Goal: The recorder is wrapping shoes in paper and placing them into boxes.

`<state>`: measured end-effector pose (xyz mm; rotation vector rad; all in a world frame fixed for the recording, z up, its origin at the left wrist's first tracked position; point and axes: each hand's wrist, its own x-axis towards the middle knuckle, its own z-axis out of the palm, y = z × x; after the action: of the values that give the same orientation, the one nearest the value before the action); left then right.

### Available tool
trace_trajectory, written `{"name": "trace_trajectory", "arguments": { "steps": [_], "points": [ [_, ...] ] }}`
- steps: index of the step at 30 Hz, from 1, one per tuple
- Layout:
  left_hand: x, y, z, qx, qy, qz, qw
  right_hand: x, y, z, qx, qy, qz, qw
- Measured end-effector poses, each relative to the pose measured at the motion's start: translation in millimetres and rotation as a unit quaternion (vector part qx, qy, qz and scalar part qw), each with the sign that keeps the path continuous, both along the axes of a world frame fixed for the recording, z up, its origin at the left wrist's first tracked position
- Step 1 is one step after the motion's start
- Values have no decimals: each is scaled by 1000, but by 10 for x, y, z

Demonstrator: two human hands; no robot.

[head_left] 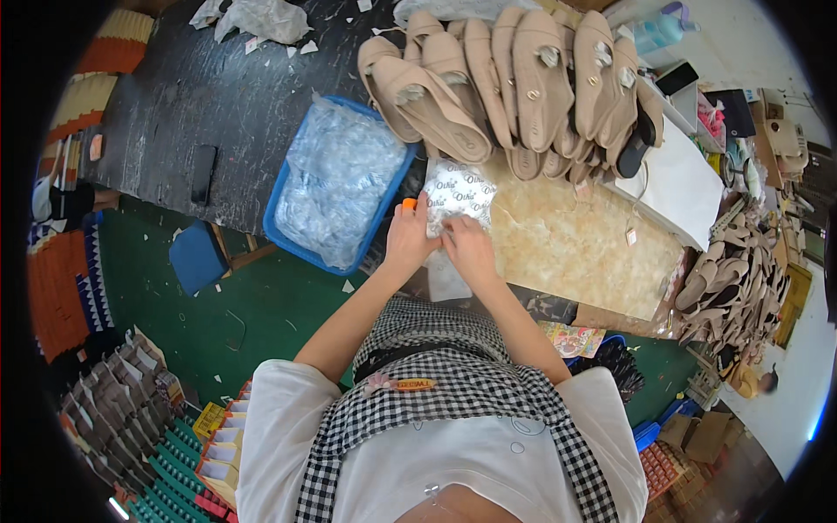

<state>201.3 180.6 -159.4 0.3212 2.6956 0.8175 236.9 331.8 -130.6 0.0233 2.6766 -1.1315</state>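
A sheet of white wrapping paper (466,187) with grey print lies at the table's near edge, just below the pile of sandals. My left hand (408,237) grips its left side, one finger lying along the paper's edge. A small orange piece (409,203) shows at the fingers of that hand; whether it is worn or held is unclear. My right hand (471,251) pinches the paper's lower edge, close to the left fingertips. Whether anything lies inside the paper is hidden. Beige slip-on sandals (540,83) are heaped right behind it.
A blue basket (270,218) full of clear plastic bags stands left of my hands. Farther left, a dark phone (203,174) lies on the black table (200,96). A marbled tan board (584,244) and a white box (684,179) are at right. A blue stool (197,259) stands below.
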Motion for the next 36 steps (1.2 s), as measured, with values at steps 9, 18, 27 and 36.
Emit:
{"name": "trace_trajectory", "arguments": {
  "steps": [9,18,27,36],
  "points": [
    [167,150,-85,28,-117,149,981,-113,448,-312,-404,-176,6,898],
    [501,113,1226,272,-376,-155,872,-117,2617,191,-44,92,-187,977],
    [393,125,806,510,-386,122,759,1899,2403,899,153,-387,295,860],
    [247,741,1054,524,-272,167,789,498,817,1862,-117,43,-58,991]
  ]
}}
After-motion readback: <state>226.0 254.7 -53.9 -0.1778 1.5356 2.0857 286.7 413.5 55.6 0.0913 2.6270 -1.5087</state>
